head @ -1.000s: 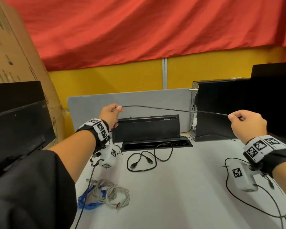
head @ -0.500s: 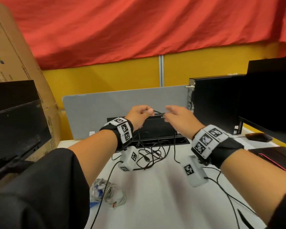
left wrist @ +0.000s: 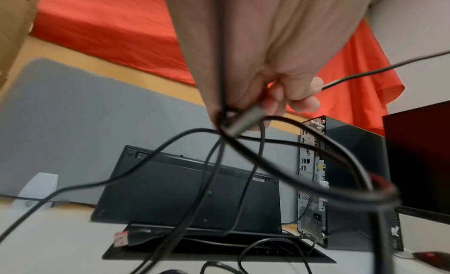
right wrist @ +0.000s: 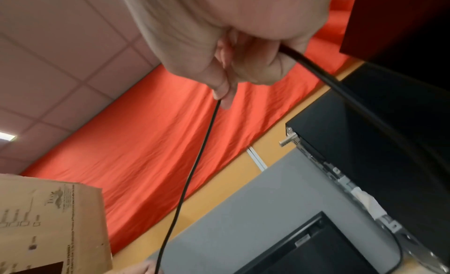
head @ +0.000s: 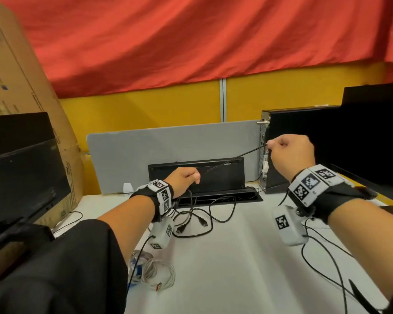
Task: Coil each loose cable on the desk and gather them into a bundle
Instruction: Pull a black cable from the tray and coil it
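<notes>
A thin black cable (head: pixel 233 159) runs taut between my two hands above the desk. My left hand (head: pixel 186 180) grips it low near the middle, with loops and a silver plug (left wrist: pixel 243 122) hanging from the fist. My right hand (head: pixel 288 152) is raised at the right and pinches the cable (right wrist: pixel 194 172) between thumb and finger; its other end drops past the palm. More loose black cable (head: pixel 197 218) lies on the white desk (head: pixel 225 268) below the left hand. A grey and blue coiled bundle (head: pixel 152 273) sits near the front left.
A black flip-up socket box (head: pixel 197 177) stands open at the back before a grey divider panel (head: pixel 168 146). A black computer tower (head: pixel 304 143) and monitor (head: pixel 372 132) fill the right; another monitor (head: pixel 21 177) and a cardboard box (head: pixel 21 75) the left. Thin wires (head: pixel 327 264) trail front right.
Half a second ago both hands met at the middle. My right hand has since pulled away up and to the right, drawing a fresh length of cable taut, while the left dropped lower.
</notes>
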Demonstrator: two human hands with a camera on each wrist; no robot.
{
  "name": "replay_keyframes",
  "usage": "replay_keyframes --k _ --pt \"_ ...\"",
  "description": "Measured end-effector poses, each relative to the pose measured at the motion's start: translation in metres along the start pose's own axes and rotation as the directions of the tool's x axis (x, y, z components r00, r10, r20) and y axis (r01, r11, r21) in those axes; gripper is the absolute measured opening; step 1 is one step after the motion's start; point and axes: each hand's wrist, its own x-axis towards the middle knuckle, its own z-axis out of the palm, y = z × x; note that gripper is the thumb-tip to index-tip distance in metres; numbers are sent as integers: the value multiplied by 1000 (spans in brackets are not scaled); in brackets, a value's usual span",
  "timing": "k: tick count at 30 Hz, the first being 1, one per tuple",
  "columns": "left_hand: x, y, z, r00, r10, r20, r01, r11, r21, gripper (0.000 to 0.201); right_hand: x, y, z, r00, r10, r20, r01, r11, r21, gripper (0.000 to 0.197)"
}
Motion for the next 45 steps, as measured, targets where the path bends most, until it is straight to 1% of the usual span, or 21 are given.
replay_keyframes --k 3,5,9,12,14,17,20,22,23,24,26,29,30,32,33,36,39,40,42,44,45 --pt "1 -3 5 995 -50 91 36 989 143 25 11 -1 -10 983 -4 -185 8 1000 20 19" --pt "-1 -10 6 989 -100 109 79 979 188 23 20 -1 -20 962 20 -273 -5 999 54 18" --pt "3 -13 -3 987 -159 9 157 981 117 26 21 13 -22 980 11 -200 -18 999 -33 19" --pt "7 0 -10 977 -210 37 205 973 106 27 18 28 -19 988 49 -148 -52 998 -20 20" --pt "6 8 -9 963 -267 30 266 963 48 26 17 38 -18 986 84 -141 -84 996 6 19" --pt "2 20 -8 925 -379 -8 379 925 28 49 17 50 -19 989 96 -110 -96 995 5 17" --pt "-10 25 -17 957 -275 88 278 960 -32 42 16 64 -22 998 54 -21 -56 996 -76 17" --pt "-20 26 -22 956 -216 196 256 944 -208 32 14 73 -22 999 23 29 -19 991 -133 18" --pt "-25 27 -23 950 -189 248 271 894 -356 29 13 78 -22 999 23 42 -17 989 -147 18" --pt "-29 29 -24 946 -140 292 278 814 -510 28 12 82 -22 998 30 52 -22 987 -159 19" --pt "-40 39 -25 943 -8 334 273 594 -757 23 9 90 -20 994 50 92 -32 982 -186 21" --pt "-56 57 -24 945 162 285 245 229 -942 19 -3 94 -14 975 50 216 1 974 -227 24" --pt "-60 62 -23 951 183 250 227 139 -964 23 -9 93 -11 961 45 274 24 970 -243 26" --pt "-66 71 -22 966 183 182 178 37 -983 36 -27 90 -3 904 33 426 89 961 -263 28" --pt "-68 74 -21 974 173 144 142 22 -990 39 -38 87 1 857 20 514 133 957 -258 30" --pt "-72 76 -22 994 96 56 54 18 -998 38 -71 77 11 679 -8 734 257 939 -227 35" --pt "-75 70 -18 1000 -12 0 -1 -42 -999 35 -98 61 15 559 -34 828 322 930 -179 36" --pt "-76 66 -15 998 -60 -26 -29 -50 -998 36 -104 54 14 525 -49 850 326 934 -148 36" --pt "-77 57 -11 983 -168 -80 -84 -17 -996 38 -114 38 10 464 -77 883 321 943 -87 36" --pt "-76 48 -7 964 -241 -112 -105 41 -994 38 -121 20 4 431 -90 898 292 955 -44 38" --pt "-77 44 -4 960 -254 -120 -100 87 -991 39 -123 11 0 429 -92 899 256 966 -24 37"
